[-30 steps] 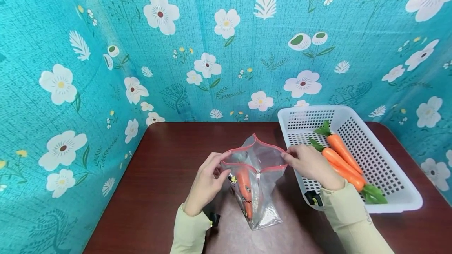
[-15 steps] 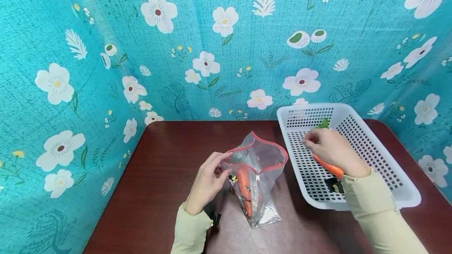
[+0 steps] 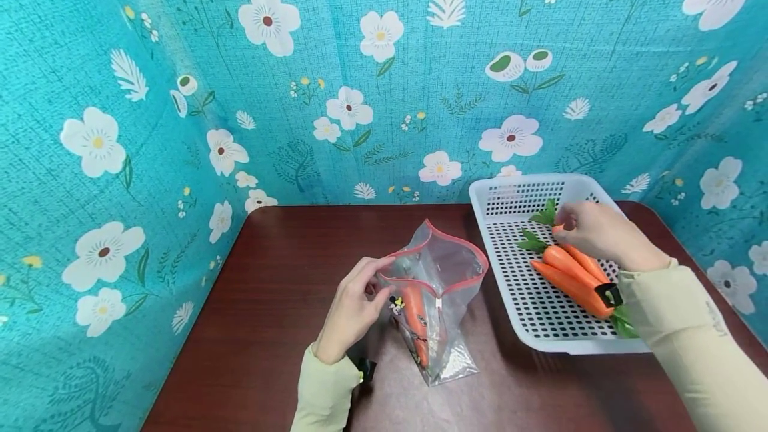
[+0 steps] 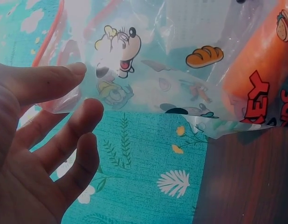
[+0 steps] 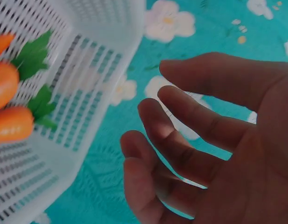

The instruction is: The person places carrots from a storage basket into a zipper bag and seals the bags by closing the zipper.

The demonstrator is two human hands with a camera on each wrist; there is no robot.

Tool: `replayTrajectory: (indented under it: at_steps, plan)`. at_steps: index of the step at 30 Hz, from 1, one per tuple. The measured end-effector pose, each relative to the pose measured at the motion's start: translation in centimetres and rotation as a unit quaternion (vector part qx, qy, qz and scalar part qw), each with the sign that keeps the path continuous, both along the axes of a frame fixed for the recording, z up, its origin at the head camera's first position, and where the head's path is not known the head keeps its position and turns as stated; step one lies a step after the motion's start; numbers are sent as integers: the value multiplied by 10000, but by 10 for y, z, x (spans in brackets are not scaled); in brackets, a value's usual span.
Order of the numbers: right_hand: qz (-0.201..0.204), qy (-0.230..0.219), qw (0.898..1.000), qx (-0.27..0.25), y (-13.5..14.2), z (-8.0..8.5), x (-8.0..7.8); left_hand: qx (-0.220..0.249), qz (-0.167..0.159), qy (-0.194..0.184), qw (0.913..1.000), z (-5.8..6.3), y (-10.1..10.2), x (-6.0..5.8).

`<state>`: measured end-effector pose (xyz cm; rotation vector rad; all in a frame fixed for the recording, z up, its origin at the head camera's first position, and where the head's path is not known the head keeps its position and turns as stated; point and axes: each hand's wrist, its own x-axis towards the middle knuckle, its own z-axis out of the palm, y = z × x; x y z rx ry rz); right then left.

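Note:
A clear zip bag with a red zip edge and cartoon prints stands with its mouth wide. One carrot leans inside it, tip down. My left hand holds the bag's left rim between thumb and fingers; in the left wrist view the thumb lies against the plastic. Over the white basket, my right hand has its fingertips right at the top of the rearmost carrot. The right wrist view has its fingers loosely bent with nothing between them.
Two more carrots, a middle one and a front one, lie with green leaves in the slotted basket. Both stand on a dark brown table. A blue floral cloth hangs behind and beside it.
My right hand has let go of the bag's right rim and moved right, into the basket, to the rear carrot. The left hand stays at the bag.

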<state>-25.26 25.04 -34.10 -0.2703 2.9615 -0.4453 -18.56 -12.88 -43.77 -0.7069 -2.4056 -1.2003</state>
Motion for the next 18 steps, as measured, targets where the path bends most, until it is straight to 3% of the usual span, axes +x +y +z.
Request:
replayTrajectory:
  at_steps: [5, 12, 18]
  plan:
    - [-85, -601, 9982, -26, 17, -7, -6, -10, 37, -31, 10000, 2, 0, 2]
    - [-270, -1300, 9911, -39, 30, -31, -10, -3, 83, -60, 9999, 2, 0, 2]
    - [-493, -1616, 9856, -65, 36, -48, -15, -32, 90, -49, 9999, 2, 0, 1]
